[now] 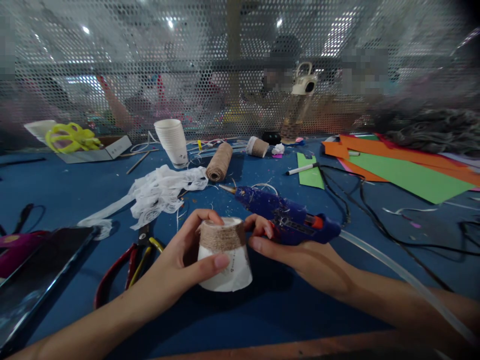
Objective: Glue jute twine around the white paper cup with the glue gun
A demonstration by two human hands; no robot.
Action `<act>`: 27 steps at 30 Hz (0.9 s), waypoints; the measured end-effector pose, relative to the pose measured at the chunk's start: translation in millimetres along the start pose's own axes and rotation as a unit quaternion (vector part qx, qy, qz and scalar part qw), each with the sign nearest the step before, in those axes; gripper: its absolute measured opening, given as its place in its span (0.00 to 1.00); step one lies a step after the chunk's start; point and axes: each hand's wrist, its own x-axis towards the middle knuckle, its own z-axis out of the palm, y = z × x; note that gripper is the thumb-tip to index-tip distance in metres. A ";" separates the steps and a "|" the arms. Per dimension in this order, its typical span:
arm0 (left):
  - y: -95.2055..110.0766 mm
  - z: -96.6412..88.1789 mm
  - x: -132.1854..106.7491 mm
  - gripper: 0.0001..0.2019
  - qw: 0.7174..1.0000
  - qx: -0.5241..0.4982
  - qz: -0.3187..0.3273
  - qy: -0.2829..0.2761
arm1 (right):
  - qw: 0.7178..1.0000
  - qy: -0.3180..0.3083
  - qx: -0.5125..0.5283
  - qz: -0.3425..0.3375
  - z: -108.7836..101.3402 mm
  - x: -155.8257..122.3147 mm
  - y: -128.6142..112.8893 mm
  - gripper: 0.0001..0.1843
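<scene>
A white paper cup (228,272) stands upside down on the blue table, with brown twine (223,237) wound around its upper part. My left hand (197,250) grips it from the left, thumb across the front and fingers over the top. Close to the cup's right side is my right hand (277,247), its fingers curled around a blue glue gun (287,212) whose handle is hidden. The nozzle points left, above and behind the cup. A clear glue stick (393,270) trails from the gun's back over my forearm.
Behind the cup lie a twine roll (220,162), white lace (161,192) and stacked paper cups (171,142). Pliers (131,265) and a phone (33,285) are at left. Black cables (363,205), coloured paper (408,170) and a bottle (298,105) sit to the right.
</scene>
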 end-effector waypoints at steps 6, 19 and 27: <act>-0.3 -0.9 1.1 0.19 1.000 -0.003 0.014 -0.007 | 1.000 0.010 -0.017 -0.009 0.5 0.3 -2.3 0.10; -2.6 -5.3 0.6 0.22 1.000 0.007 -0.009 -0.015 | 0.999 0.028 -0.034 -0.013 2.1 -1.4 -0.5 0.13; -6.4 -7.0 0.8 0.32 0.997 0.009 -0.047 -0.059 | 0.997 0.045 -0.054 -0.040 3.0 -1.8 -0.5 0.12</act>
